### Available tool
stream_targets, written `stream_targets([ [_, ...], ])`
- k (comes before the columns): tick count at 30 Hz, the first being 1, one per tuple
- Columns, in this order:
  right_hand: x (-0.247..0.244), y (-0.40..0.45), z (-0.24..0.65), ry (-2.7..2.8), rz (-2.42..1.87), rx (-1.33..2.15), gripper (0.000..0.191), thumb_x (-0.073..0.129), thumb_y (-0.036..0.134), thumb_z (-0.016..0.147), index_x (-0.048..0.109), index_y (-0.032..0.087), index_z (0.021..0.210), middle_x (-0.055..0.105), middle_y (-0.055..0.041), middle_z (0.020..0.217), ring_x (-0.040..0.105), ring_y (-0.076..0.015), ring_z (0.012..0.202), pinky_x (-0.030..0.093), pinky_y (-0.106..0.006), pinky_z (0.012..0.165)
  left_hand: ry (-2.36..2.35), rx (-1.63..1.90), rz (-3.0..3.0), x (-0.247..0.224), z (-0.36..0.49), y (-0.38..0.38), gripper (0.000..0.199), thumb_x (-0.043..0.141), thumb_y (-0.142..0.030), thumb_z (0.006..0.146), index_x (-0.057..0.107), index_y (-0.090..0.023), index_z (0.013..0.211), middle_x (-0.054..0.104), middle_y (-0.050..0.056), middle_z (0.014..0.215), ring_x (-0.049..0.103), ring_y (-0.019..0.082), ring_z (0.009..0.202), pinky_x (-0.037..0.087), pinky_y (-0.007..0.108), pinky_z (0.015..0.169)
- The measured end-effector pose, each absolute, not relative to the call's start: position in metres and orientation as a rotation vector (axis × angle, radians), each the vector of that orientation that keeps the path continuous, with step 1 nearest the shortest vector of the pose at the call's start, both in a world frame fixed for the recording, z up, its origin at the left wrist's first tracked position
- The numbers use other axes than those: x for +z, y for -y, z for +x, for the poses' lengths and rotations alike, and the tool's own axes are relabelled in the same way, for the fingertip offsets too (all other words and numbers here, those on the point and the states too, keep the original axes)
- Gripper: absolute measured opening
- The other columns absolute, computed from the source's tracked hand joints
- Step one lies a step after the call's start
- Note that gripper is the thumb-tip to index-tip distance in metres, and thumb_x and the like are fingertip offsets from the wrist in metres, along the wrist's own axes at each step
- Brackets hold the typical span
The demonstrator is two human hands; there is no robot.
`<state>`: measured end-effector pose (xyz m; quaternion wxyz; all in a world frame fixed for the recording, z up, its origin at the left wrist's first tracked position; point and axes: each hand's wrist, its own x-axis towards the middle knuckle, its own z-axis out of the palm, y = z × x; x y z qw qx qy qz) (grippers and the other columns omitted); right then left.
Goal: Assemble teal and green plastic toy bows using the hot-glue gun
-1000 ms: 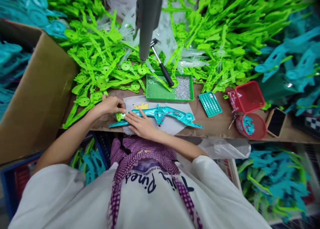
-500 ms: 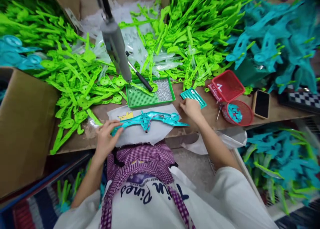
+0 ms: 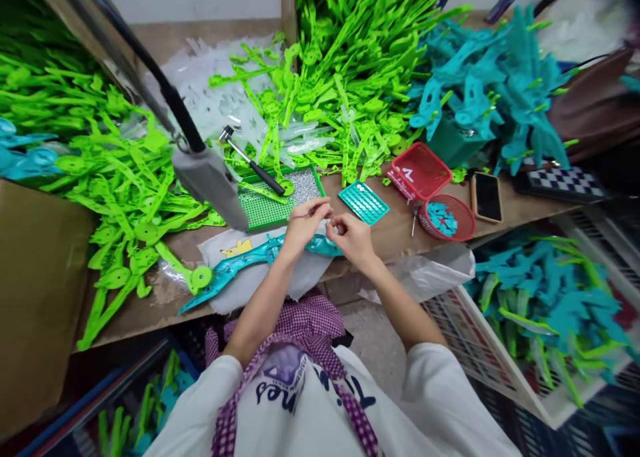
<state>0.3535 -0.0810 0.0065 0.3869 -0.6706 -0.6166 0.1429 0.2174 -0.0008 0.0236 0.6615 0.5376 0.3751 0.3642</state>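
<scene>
A long teal plastic bow-shaped shell point(image 3: 240, 262) lies on a pale cloth point(image 3: 235, 298) at the table's front edge. Over its right part my left hand point(image 3: 304, 225) is closed, with thumb and fingers brought together at the tips. Close beside it, my right hand point(image 3: 351, 238) pinches with thumb and forefinger near the shell's right end. Whatever small thing either hand holds is too small or hidden to make out. Behind the hands stand a green tray point(image 3: 265, 214) of small metallic pieces and a teal slotted tray point(image 3: 364, 202) with small round pieces.
A hammer point(image 3: 255, 164) rests across the green tray beneath a grey hanging tool point(image 3: 210, 184). Heaped green plastic parts point(image 3: 135, 177) cover the left and back. To the right are a red basket point(image 3: 420, 170), a round red basket point(image 3: 447, 218) and a phone point(image 3: 486, 197).
My right hand has come left from the teal slotted tray. My left hand has left the shell's left end and moved right to meet it. The head view has shifted.
</scene>
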Motion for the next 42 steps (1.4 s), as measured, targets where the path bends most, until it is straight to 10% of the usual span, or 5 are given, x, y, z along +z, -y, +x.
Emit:
stream_targets([
  [9, -0.039, 0.088, 0.437, 1.773, -2.117, 0.165, 0.045, 0.039, 0.039, 0.102, 0.063, 0.017, 0.134, 0.062, -0.0150, 0.143, 0.055, -0.0307, 0.136, 0.040, -0.053, 0.112, -0.833, 0.665, 1.030, 0.013, 0.190, 0.011, 0.048, 0.087, -0.049, 0.063, 0.058, -0.018, 0.085, 0.072, 0.001, 0.067, 0.070, 0.016, 0.062, 0.057, 0.030, 0.067],
  [20, -0.017, 0.073, 0.490, 1.722, -2.088, 0.089, 0.041, 0.039, 0.038, 0.102, 0.069, 0.017, 0.120, 0.074, -0.0134, 0.122, 0.068, -0.0251, 0.110, 0.051, -0.038, 0.096, -0.776, 0.538, 1.114, 0.008, 0.186, 0.006, 0.048, 0.088, -0.048, 0.064, 0.065, -0.016, 0.090, 0.078, 0.008, 0.086, 0.074, 0.020, 0.085, 0.057, 0.030, 0.076],
  [26, 0.005, -0.028, 0.511, 1.952, -2.370, -0.045, 0.041, 0.034, 0.011, 0.095, 0.066, 0.014, 0.121, 0.071, -0.0165, 0.119, 0.064, -0.0272, 0.104, 0.046, -0.035, 0.080, -0.810, 0.522, 1.109, 0.015, 0.173, 0.008, 0.047, 0.089, -0.051, 0.063, 0.067, -0.017, 0.087, 0.078, 0.007, 0.085, 0.074, 0.020, 0.082, 0.058, 0.033, 0.083],
  [42, 0.011, -0.066, 0.533, 2.049, -2.356, -0.089, 0.038, 0.038, 0.010, 0.094, 0.069, 0.011, 0.117, 0.070, -0.0234, 0.117, 0.062, -0.0322, 0.111, 0.040, -0.043, 0.092, -0.829, 0.471, 1.105, -0.003, 0.164, 0.013, 0.045, 0.090, -0.052, 0.062, 0.070, -0.017, 0.083, 0.078, 0.006, 0.086, 0.074, 0.020, 0.085, 0.059, 0.033, 0.085],
])
